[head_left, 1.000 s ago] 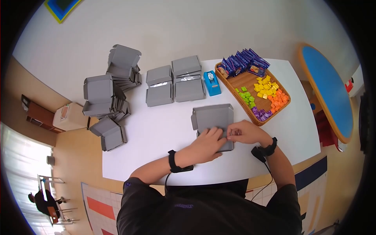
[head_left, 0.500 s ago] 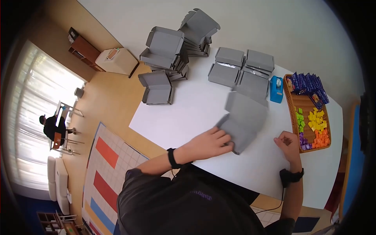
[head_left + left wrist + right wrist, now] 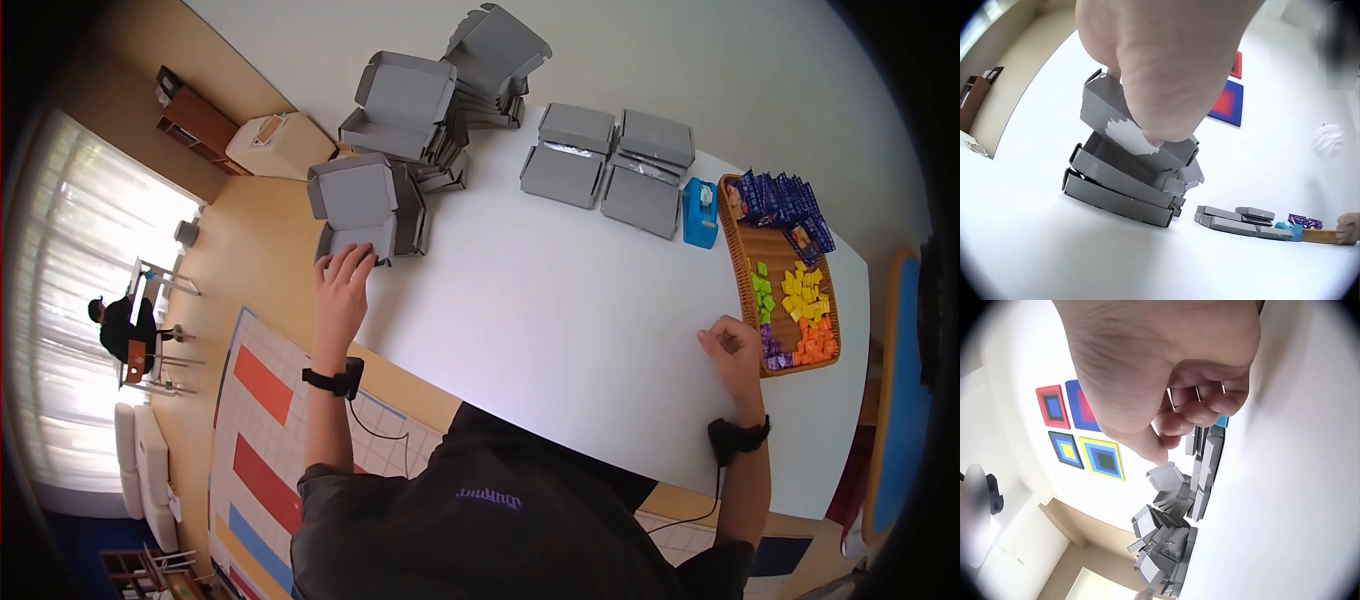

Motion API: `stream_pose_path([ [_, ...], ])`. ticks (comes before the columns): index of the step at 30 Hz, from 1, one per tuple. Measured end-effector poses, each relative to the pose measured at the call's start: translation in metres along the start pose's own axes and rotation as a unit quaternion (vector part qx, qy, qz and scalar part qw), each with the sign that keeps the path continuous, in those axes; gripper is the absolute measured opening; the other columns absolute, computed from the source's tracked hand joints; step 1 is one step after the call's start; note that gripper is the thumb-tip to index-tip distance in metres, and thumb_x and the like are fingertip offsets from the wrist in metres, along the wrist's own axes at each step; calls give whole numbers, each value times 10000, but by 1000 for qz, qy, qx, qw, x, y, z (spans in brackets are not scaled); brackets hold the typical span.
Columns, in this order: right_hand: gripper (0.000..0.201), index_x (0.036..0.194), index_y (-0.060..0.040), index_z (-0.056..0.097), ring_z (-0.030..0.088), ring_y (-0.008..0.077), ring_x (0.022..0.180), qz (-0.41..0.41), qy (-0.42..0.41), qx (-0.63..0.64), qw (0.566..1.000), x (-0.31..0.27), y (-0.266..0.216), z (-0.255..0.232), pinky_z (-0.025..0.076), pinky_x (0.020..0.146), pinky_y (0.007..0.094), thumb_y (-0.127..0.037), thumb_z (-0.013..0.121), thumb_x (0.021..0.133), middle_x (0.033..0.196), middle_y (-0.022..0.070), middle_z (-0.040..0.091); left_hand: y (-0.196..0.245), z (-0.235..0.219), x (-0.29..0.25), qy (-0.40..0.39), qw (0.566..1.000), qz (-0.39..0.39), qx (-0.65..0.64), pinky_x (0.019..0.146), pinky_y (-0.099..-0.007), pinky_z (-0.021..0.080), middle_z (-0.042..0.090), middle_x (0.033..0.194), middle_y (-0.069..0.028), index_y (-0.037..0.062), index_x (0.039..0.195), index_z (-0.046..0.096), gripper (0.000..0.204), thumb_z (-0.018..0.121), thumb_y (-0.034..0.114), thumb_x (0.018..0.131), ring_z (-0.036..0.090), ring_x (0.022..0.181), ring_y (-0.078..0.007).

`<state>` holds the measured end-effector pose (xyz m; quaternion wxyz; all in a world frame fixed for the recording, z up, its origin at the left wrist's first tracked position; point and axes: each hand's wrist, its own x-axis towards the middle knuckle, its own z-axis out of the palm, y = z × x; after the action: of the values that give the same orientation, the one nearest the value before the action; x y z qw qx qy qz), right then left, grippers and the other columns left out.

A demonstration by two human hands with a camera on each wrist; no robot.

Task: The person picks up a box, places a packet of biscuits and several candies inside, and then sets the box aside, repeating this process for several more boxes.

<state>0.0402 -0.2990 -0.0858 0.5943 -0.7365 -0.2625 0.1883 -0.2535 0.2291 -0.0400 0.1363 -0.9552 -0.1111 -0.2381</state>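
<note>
At the left edge of the table, my left hand (image 3: 344, 285) pinches the front wall of an open grey cardboard box (image 3: 360, 195). Its lid stands up. From the left wrist view, this box (image 3: 1100, 103) is tilted over other grey boxes (image 3: 1116, 200), with a torn white patch on its front wall. The fingertips inside the wall are partly hidden there. My right hand (image 3: 735, 350) holds nothing, its fingers loosely curled, beside the wicker basket (image 3: 742, 285). In the right wrist view the right hand's fingers (image 3: 1200, 412) hang bent above the white table.
Stacks of open grey boxes (image 3: 405, 95) stand at the back left. Closed grey boxes (image 3: 640, 200) lie in two rows at the back, beside a blue tape dispenser (image 3: 701, 215). The basket holds purple snack packets (image 3: 780, 200) and small yellow (image 3: 803, 290), green, orange and purple sweets.
My left hand has carried the open grey box from the table's middle leftward to the stack. The right hand moved off the box and has stayed near the basket. The head view has turned left.
</note>
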Motion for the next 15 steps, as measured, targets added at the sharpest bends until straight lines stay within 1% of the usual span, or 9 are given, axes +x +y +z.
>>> stream_pose_path([
  [2, 259, 767, -49, 577, 414, 14, 639, -2, 0, 1, 1000, 0, 1, 0, 324, 596, 215, -54, 745, 965, 680, -79, 510, -6, 10, 15, -8, 1000, 7, -6, 1121, -496, 378, 673, 1328, -37, 80, 1219, 665, 298, 630, 3, 934, 584, 1322, -242],
  [5, 251, 777, -54, 585, 416, 12, 635, 20, -11, 0, 1000, 0, -3, 1, 324, 594, 211, -74, 755, 960, 679, -78, 515, -10, 25, 31, -9, 999, 22, -23, 1119, -501, 382, 669, 1332, -42, 79, 1200, 663, 284, 627, -2, 930, 590, 1316, -247],
  [8, 241, 788, -54, 591, 417, 11, 629, 38, -42, -31, 998, -1, -11, 0, 321, 583, 210, -90, 767, 949, 675, -74, 513, -2, 32, 34, -54, 996, 11, -64, 1122, -521, 385, 665, 1341, -51, 75, 1166, 656, 278, 616, -18, 907, 591, 1315, -258],
  [11, 234, 796, -50, 597, 422, 13, 624, 39, -49, -55, 997, -2, -16, 0, 324, 572, 213, -100, 774, 940, 679, -69, 521, 0, 37, 27, -113, 988, -31, -100, 1127, -542, 388, 662, 1349, -63, 71, 1148, 648, 292, 597, -29, 878, 591, 1315, -271],
  [12, 227, 808, -43, 603, 432, 20, 624, 51, -53, -59, 996, -2, -16, 0, 335, 567, 216, -109, 781, 933, 686, -64, 529, 0, 35, 26, -108, 988, -36, -105, 1133, -548, 388, 664, 1343, -67, 67, 1124, 641, 284, 586, -30, 863, 595, 1299, -286],
  [15, 218, 821, -45, 615, 432, 24, 622, 36, -59, -101, 992, -2, -19, 0, 350, 570, 218, -123, 787, 931, 689, -62, 532, 3, 34, 28, -53, 997, -13, -54, 1138, -545, 386, 661, 1341, -76, 62, 1114, 635, 269, 587, -31, 866, 598, 1283, -296],
])
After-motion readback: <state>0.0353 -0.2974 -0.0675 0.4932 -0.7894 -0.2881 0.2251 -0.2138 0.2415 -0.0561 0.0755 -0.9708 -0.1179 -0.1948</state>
